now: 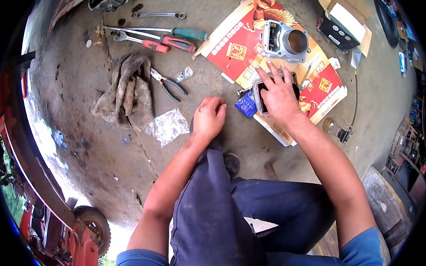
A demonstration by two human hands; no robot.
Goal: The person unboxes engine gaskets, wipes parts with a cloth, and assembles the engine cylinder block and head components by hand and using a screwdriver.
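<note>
My right hand (280, 94) lies palm down, fingers spread, across a grey metal engine part (260, 103) with a dark opening; the hand covers much of it. The part rests on a red and yellow printed cardboard sheet (227, 57). Just beyond my fingertips stands an engine cylinder (272, 49), its round bore facing up. A blue packet (246, 105) touches the near left of the covered part. Over my left knee rests my left hand (209, 116), fingers loosely curled, with nothing seen in it. Clear crumpled plastic (168, 126) lies left of that hand.
Pliers (168, 84) and a dirty rag (129, 91) lie to the left on the concrete. Farther off are red-handled tools (177, 43), a green-handled screwdriver (190, 34) and a wrench (159, 15). An opened box (343, 27) stands far right, above a thin black cable (356, 100).
</note>
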